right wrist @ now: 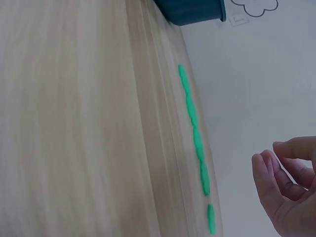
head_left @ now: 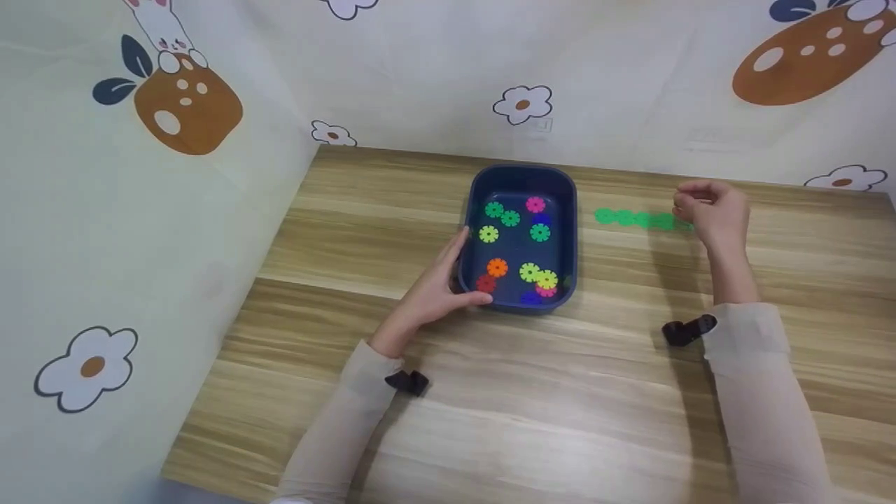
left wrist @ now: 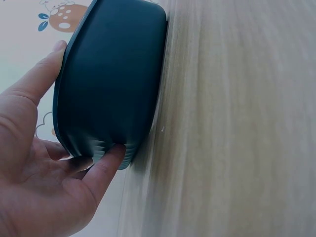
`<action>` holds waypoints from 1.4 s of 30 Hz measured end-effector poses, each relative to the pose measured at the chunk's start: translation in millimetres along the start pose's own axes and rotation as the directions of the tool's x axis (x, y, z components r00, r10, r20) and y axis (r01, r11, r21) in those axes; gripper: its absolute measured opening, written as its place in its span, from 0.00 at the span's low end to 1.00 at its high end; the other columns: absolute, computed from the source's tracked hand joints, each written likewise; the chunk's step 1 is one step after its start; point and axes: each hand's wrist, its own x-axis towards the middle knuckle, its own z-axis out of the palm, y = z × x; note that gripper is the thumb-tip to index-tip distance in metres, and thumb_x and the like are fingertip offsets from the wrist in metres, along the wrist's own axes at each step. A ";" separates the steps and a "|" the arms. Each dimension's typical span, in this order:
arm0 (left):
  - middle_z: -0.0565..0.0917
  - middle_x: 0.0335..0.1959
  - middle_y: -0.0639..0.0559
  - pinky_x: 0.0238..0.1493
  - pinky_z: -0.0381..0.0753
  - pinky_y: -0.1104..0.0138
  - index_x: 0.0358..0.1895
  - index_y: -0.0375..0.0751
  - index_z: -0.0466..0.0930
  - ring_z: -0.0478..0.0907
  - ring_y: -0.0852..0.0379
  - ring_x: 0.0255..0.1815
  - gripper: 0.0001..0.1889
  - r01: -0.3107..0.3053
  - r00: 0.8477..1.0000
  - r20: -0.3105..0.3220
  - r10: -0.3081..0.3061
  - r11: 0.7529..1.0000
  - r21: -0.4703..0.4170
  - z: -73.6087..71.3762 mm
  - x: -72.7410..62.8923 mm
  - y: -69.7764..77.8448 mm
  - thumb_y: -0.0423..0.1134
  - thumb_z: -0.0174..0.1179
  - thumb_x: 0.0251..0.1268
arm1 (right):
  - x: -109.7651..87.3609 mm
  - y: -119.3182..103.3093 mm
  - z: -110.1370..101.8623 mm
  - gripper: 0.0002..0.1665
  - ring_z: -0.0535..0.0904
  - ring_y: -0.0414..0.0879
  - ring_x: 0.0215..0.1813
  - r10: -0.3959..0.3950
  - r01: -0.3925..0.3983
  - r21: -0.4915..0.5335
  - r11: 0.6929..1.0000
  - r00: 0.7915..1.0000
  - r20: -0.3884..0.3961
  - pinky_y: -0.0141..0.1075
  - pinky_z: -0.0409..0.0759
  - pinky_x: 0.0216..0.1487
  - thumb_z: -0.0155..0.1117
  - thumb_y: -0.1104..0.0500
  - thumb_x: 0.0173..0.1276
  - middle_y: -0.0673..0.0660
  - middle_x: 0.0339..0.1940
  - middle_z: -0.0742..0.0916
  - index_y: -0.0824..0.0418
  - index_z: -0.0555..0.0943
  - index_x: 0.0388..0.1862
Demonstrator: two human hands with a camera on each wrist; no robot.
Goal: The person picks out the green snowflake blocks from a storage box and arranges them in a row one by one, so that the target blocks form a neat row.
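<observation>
Several flat green discs [head_left: 624, 218] align; left grip [head_left: 435, 288] holds navy bin [head_left: 521, 180], right grip [head_left: 719, 215] loose, empty.

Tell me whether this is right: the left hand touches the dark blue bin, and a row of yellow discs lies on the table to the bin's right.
Not quite: the row of discs is green, not yellow, as the head view shows. The left hand does touch the dark blue bin, and the row lies on the table to its right.

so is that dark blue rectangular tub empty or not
Not empty: multicoloured notched plastic discs lie on the floor of the dark blue rectangular tub, with bare patches between.
</observation>
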 end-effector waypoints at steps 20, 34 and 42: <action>0.45 0.83 0.44 0.81 0.50 0.48 0.82 0.51 0.40 0.45 0.44 0.83 0.60 0.011 1.000 -0.002 -0.011 1.000 -0.001 0.4 -0.2 1.7 0.51 0.76 0.53 | -5.9 -20.2 52.2 0.09 0.85 0.31 0.29 -0.099 0.094 0.087 0.992 0.994 0.055 0.24 0.85 0.37 0.64 0.69 0.67 0.42 0.27 0.86 0.70 0.82 0.45; 0.45 0.83 0.45 0.80 0.51 0.48 0.82 0.55 0.40 0.46 0.44 0.83 0.61 0.027 1.000 -0.003 -0.027 1.000 -0.016 0.4 -0.7 2.3 0.54 0.76 0.51 | -13.0 -32.9 96.0 0.09 0.84 0.31 0.34 -0.170 0.160 0.070 0.985 0.973 0.154 0.23 0.84 0.39 0.63 0.69 0.67 0.42 0.31 0.85 0.71 0.82 0.46; 0.45 0.84 0.45 0.80 0.51 0.48 0.82 0.54 0.40 0.46 0.44 0.83 0.61 0.024 1.000 -0.002 -0.024 1.000 -0.012 0.2 -1.2 2.4 0.53 0.76 0.52 | -22.3 -42.5 120.6 0.15 0.83 0.30 0.35 -0.192 0.192 0.014 0.981 0.963 0.188 0.22 0.83 0.40 0.63 0.68 0.67 0.42 0.32 0.84 0.75 0.81 0.51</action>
